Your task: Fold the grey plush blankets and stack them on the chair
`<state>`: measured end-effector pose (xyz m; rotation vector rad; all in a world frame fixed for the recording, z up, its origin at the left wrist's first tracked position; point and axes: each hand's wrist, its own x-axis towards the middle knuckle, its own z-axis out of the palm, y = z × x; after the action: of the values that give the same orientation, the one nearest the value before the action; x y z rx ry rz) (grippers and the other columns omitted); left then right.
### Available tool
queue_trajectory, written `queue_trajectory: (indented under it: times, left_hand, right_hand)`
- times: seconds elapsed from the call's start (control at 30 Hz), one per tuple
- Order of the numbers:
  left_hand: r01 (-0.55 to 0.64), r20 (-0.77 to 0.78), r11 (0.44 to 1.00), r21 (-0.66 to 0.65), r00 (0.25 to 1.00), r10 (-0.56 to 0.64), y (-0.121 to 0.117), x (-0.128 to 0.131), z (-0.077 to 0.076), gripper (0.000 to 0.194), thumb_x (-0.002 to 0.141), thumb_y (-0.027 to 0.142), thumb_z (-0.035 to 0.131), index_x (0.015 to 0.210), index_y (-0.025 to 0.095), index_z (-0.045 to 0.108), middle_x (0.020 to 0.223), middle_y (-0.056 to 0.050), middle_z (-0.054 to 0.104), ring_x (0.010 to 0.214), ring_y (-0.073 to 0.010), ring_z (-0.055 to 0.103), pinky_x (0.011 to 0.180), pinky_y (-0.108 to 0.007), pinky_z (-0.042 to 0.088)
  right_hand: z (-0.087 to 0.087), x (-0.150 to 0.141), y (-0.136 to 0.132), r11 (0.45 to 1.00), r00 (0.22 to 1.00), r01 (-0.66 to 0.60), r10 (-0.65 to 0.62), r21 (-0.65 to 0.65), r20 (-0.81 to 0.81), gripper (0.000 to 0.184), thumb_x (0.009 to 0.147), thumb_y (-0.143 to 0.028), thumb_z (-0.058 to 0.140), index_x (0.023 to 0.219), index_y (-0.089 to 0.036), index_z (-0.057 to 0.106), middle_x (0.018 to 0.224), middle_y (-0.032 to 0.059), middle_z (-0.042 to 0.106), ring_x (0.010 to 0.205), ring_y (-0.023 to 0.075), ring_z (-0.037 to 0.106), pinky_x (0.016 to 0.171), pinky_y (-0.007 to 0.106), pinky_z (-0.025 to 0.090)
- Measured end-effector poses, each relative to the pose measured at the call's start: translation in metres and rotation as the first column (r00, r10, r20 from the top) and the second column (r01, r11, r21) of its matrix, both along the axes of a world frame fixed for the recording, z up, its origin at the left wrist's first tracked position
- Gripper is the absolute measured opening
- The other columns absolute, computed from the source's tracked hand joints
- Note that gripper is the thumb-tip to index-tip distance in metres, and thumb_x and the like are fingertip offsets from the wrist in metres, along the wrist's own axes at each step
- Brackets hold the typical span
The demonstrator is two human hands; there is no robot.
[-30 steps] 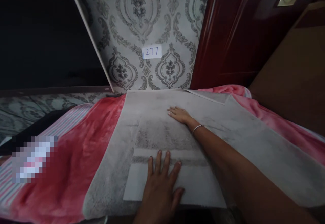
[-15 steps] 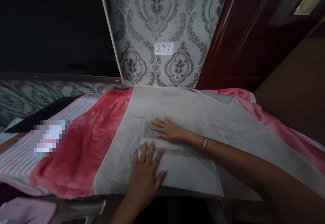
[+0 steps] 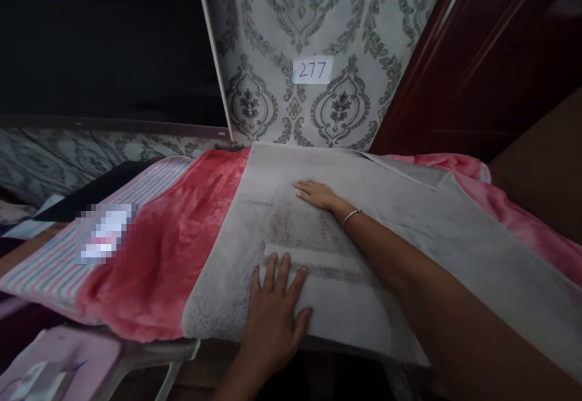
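A thin grey-white fabric sheet (image 3: 395, 207) lies spread over a red plush blanket (image 3: 154, 255). My right hand (image 3: 316, 195), with a silver bracelet on its wrist, rests palm down on the upper middle of the sheet, fingers stretched out. Nearer to me, my left hand (image 3: 275, 310) lies flat with fingers spread at the front part of the sheet, over the edge of a paler, smooth panel (image 3: 364, 316). Between the hands the fabric looks darker and speckled. Neither hand grasps anything.
A striped cloth (image 3: 145, 192) shows under the blanket at left, with a blurred item (image 3: 107, 234) on it. A large dark screen (image 3: 109, 43) and a "277" label (image 3: 313, 70) are on the wall. A pink surface (image 3: 77, 349) sits lower left; a dark red door (image 3: 459, 86) stands right.
My right hand has slid farther away across the sheet, toward the wall, leaving the dark speckled area uncovered. My left hand stays at the same part of the sheet. The view has shifted slightly.
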<state>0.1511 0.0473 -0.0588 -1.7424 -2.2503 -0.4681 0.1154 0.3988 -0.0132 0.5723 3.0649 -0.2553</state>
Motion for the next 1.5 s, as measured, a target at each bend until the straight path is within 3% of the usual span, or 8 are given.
queue_trajectory:
  times: [0.23,0.33,0.4,0.5,0.83,1.17,1.33,1.5]
  left_hand:
    - [-0.012,0.029,1.0,-0.005,1.0,0.012,0.0,0.001,0.001,0.064,0.092,0.038,0.057,0.154,0.033,0.042,0.165,-0.01,0.034,0.153,-0.0384,0.024,0.116,-0.066,0.028]
    - [-0.013,0.042,1.0,-0.005,0.999,0.014,0.001,0.001,0.001,0.064,0.092,0.039,0.058,0.154,0.034,0.042,0.165,-0.01,0.034,0.153,-0.0379,0.024,0.116,-0.067,0.029]
    - [-0.01,0.051,1.0,0.001,0.999,0.01,0.001,0.001,0.0,0.064,0.092,0.039,0.058,0.154,0.034,0.042,0.165,-0.01,0.034,0.153,-0.0383,0.024,0.116,-0.067,0.028]
    - [-0.01,0.056,1.0,0.007,0.998,0.01,0.001,0.002,-0.001,0.065,0.092,0.039,0.058,0.154,0.034,0.041,0.165,-0.01,0.034,0.153,-0.0387,0.023,0.117,-0.067,0.027]
    - [0.002,-0.039,0.998,0.063,0.999,0.001,-0.002,0.001,-0.003,0.069,0.09,0.038,0.058,0.156,0.032,0.039,0.167,-0.009,0.03,0.153,-0.0377,0.022,0.118,-0.061,0.023]
    - [0.006,-0.083,0.994,0.11,0.997,0.003,-0.001,-0.001,-0.002,0.066,0.089,0.035,0.059,0.153,0.031,0.046,0.164,-0.009,0.037,0.151,-0.0365,0.026,0.118,-0.057,0.022]
    - [-0.004,-0.094,0.997,0.077,0.995,0.011,0.001,-0.002,-0.002,0.066,0.088,0.032,0.06,0.153,0.03,0.046,0.163,-0.011,0.038,0.149,-0.0389,0.031,0.113,-0.061,0.031]
    - [-0.015,-0.065,1.0,0.019,0.998,0.016,0.005,-0.002,0.003,0.059,0.093,0.035,0.057,0.15,0.029,0.05,0.161,-0.014,0.041,0.148,-0.0416,0.034,0.111,-0.066,0.034]
  right_hand:
    - [0.017,0.003,-0.023,0.994,0.997,0.064,-0.06,0.089,-0.045,0.062,0.105,-0.056,0.024,0.162,-0.032,0.029,0.17,0.0048,0.017,0.156,0.0344,0.015,0.119,0.066,0.02]
    - [0.02,0.017,-0.065,0.974,0.976,-0.191,0.202,0.118,-0.083,0.058,0.106,-0.053,0.028,0.159,-0.033,0.037,0.17,0.0038,0.02,0.157,0.0322,0.013,0.123,0.062,0.013]
    - [0.015,0.028,-0.091,0.914,0.914,-0.399,0.402,0.07,-0.054,0.055,0.106,-0.054,0.03,0.157,-0.037,0.04,0.168,0.0008,0.026,0.156,0.0284,0.015,0.125,0.056,0.011]
    - [0.006,0.031,-0.106,0.868,0.867,-0.497,0.497,0.009,-0.023,0.054,0.106,-0.054,0.031,0.158,-0.041,0.035,0.168,-0.0024,0.025,0.157,0.0248,0.015,0.126,0.053,0.01]
    - [0.008,-0.043,-0.042,0.989,0.989,-0.147,0.146,0.031,0.037,0.058,0.105,-0.055,0.029,0.16,-0.034,0.033,0.17,0.0026,0.019,0.156,0.0292,0.019,0.123,0.056,0.02]
    - [0.013,-0.05,-0.036,0.999,0.999,-0.042,0.042,0.028,-0.02,0.057,0.107,-0.048,0.03,0.161,-0.03,0.03,0.169,0.0067,0.022,0.155,0.0301,0.022,0.121,0.057,0.024]
    - [0.038,-0.013,-0.059,0.997,0.991,-0.026,0.036,0.078,-0.133,0.06,0.106,-0.048,0.034,0.163,-0.03,0.026,0.17,0.0091,0.017,0.156,0.0327,0.014,0.122,0.062,0.018]
    - [0.029,0.093,-0.095,0.993,0.978,-0.093,0.105,0.077,-0.178,0.057,0.106,-0.05,0.034,0.161,-0.034,0.031,0.17,0.0062,0.019,0.156,0.032,0.014,0.122,0.062,0.019]
